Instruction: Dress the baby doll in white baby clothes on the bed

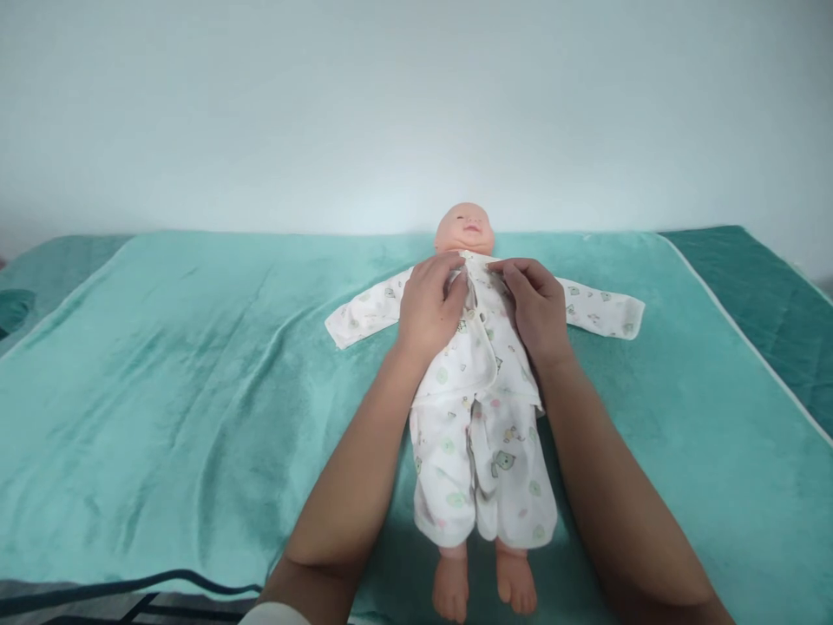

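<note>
A baby doll (463, 227) lies on its back on a teal blanket (195, 373), head towards the wall, bare feet towards me. It wears a white printed top (478, 347) with sleeves spread sideways, and matching trousers (485, 473). My left hand (429, 304) rests on the doll's chest, fingers curled on the left front flap of the top near the collar. My right hand (537, 305) lies on the other side of the chest, fingers pinching the right flap at the neckline. Both hands meet just under the doll's chin.
The blanket covers a wide bed against a pale wall (390, 104). A darker green cover (768, 304) shows along the right side. A dark cord (130, 586) runs along the blanket's near left edge.
</note>
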{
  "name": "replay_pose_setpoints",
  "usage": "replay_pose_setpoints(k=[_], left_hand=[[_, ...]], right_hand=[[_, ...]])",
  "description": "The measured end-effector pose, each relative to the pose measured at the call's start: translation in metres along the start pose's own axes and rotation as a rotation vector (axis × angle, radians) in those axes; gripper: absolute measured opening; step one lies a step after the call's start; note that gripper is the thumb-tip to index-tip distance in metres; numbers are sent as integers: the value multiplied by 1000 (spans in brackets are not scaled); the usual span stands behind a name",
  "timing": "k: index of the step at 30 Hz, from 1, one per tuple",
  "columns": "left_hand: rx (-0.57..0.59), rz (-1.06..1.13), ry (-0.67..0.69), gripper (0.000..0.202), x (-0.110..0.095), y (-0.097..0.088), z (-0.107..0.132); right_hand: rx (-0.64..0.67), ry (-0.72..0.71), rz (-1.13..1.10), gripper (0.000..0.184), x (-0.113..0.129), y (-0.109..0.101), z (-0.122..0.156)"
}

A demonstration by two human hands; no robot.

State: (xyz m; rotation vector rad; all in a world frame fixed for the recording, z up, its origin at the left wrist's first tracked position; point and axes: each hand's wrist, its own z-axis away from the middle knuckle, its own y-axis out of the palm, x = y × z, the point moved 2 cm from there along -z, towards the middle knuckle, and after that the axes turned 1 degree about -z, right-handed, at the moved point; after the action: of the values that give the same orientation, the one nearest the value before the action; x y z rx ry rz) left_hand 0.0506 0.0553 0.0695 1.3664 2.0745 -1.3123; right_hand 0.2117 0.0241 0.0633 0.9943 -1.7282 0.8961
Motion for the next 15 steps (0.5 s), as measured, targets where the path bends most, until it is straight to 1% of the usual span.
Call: replay_pose_setpoints(k=[3,5,8,10,12,13,15], left_hand=[[-68,21,1,23,-3,-5,4],[-116,40,-16,21,-6,-9,9],[-143,96,-53,17,-14,-14,17],[-116,118,-54,14,-19,-16,22],[-82,120,-48,13,-21,-16,26],[-70,120,-49,13,-22,-16,27],[-49,120,-57,15,-21,-16,28]], right_hand=[[-12,28,44,23,6,-5,-1],[38,53,126,21,16,-9,0],[191,17,347,23,40,-16,7],[320,-16,512,30,58,-20,14],[464,-15,644,32,71,-22,23],[525,-12,695,30,76,-23,27],[609,-26,759,20,80,-25,33]])
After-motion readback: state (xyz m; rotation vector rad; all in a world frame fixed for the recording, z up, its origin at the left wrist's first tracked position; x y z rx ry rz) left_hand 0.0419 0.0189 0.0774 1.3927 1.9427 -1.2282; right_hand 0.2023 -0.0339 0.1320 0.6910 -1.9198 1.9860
